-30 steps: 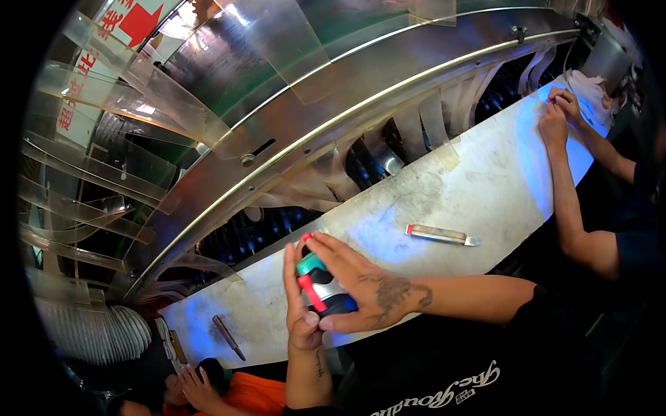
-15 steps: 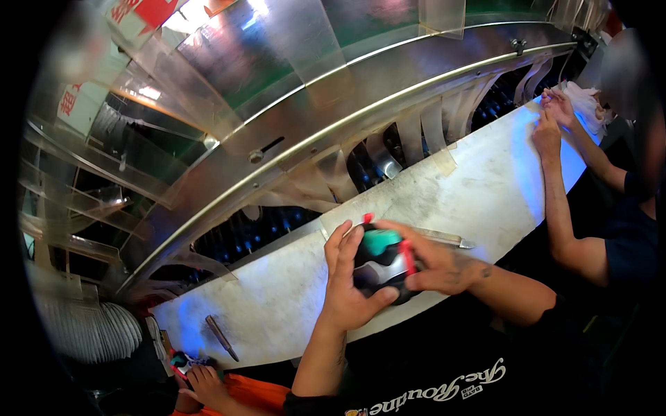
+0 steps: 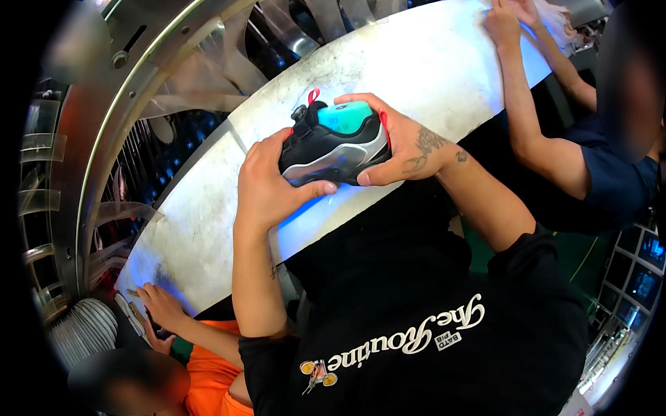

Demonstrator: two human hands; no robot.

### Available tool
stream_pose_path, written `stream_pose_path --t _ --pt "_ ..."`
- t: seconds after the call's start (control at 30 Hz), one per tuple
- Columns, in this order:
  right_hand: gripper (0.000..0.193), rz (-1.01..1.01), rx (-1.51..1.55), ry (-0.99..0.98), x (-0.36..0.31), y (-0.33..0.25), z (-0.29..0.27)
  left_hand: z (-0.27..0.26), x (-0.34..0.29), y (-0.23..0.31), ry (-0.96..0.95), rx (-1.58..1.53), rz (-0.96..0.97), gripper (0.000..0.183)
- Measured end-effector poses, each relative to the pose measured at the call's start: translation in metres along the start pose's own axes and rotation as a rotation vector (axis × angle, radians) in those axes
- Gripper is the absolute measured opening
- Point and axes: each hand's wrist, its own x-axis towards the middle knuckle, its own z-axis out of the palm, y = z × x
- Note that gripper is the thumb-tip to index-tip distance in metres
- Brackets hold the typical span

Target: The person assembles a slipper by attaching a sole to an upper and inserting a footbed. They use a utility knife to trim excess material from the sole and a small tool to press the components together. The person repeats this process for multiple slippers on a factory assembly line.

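Both hands hold one small black shoe with a teal top (image 3: pixel 333 142) just above the long white table (image 3: pixel 430 62). The left hand (image 3: pixel 267 184) grips one end, the right hand (image 3: pixel 399 142) the other. It looks like checking; turning it over seems next.

Both hands, left (image 3: pixel 267 184) and right (image 3: pixel 402 142), curl fingers closed.

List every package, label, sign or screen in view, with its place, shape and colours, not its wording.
Screens: lower right edge beside the bench, a stack of small dark rectangular panels glowing blue.
Printed patch: on the person's black shirt, small white rectangle beside cream script lettering.
Shoe: held in the left hand and right hand; black, silver and teal; no label legible on it.
No packages visible.
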Motion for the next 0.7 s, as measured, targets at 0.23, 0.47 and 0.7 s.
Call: stream_pose_path --t 0.23,0.47,0.7 --pt "0.104 0.096 -0.055 0.094 -0.003 0.005 -0.002 0.002 0.004 0.000 0.014 -0.066 0.036 0.104" --pt "0.098 0.149 -0.018 0.164 -0.005 0.019 -0.007 0.009 0.012 0.006 0.003 -0.075 -0.012 0.069" --pt "0.087 0.167 -0.125 0.294 0.005 0.023 0.018 -0.009 0.004 0.003 0.040 0.029 -0.001 0.064"
